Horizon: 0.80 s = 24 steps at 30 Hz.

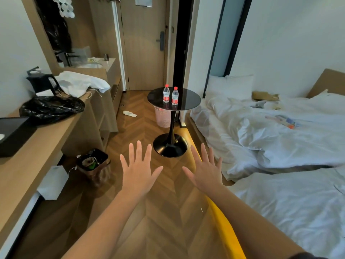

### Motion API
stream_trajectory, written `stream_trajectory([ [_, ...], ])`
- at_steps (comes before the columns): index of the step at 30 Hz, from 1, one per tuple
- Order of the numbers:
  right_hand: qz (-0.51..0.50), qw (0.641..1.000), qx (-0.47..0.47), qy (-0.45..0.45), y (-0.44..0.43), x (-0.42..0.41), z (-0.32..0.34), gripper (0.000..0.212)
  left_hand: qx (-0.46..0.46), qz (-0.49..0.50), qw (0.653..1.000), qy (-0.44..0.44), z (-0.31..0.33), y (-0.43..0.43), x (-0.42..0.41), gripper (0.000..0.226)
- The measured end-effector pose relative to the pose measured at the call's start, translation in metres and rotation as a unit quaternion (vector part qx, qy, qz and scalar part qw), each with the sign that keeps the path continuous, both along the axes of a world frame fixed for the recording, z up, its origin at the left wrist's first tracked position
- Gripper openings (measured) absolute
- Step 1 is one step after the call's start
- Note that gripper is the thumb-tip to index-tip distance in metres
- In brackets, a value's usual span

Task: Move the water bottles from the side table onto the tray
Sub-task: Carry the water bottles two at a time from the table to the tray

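— How were the hands?

— Both were released. The left hand (138,171) and the right hand (205,171) were stretched out side by side, backs up, with the fingers straight and spread. They grasped nothing and touched nothing, with the wooden floor (145,217) beneath them.

— Where were the water bottles?

— They stood well ahead of the fingertips, roughly in line with the gap between the two hands. Both were upright on the round black desk (188,101). The first water bottle (166,94) was on the left hand's side and the second water bottle (175,96) just beside it on the right hand's side. Each had a red cap and a red label. I could not tell whether the two touched.

— What else was near?

— The desk's black foot (169,146) sat just beyond the fingertips, between the hands. A pink basket (161,117) stood behind its stem. A rumpled white bed (280,139) lay out past the right hand. A long wooden counter (33,156) ran past the left hand and carried a black plastic bag (52,109). A white slipper (129,114) lay on the floor far ahead of the left hand.
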State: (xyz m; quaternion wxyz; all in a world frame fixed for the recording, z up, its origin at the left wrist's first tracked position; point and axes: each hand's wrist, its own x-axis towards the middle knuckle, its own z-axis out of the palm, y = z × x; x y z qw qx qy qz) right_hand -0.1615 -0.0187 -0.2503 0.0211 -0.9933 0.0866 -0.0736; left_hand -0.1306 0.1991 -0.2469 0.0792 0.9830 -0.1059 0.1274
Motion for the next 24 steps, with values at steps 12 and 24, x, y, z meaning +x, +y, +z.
stream_trajectory([
  [12, 0.011, 1.000, 0.008, 0.000, -0.046, 0.099, -0.010, 0.077, -0.014, -0.001, 1.000, 0.003, -0.013, -0.044, 0.103, 0.081],
  [24, -0.005, 1.000, 0.015, 0.009, -0.068, 0.285, -0.016, 0.078, -0.002, -0.014, 1.000, 0.018, -0.022, -0.061, 0.292, 0.083],
])
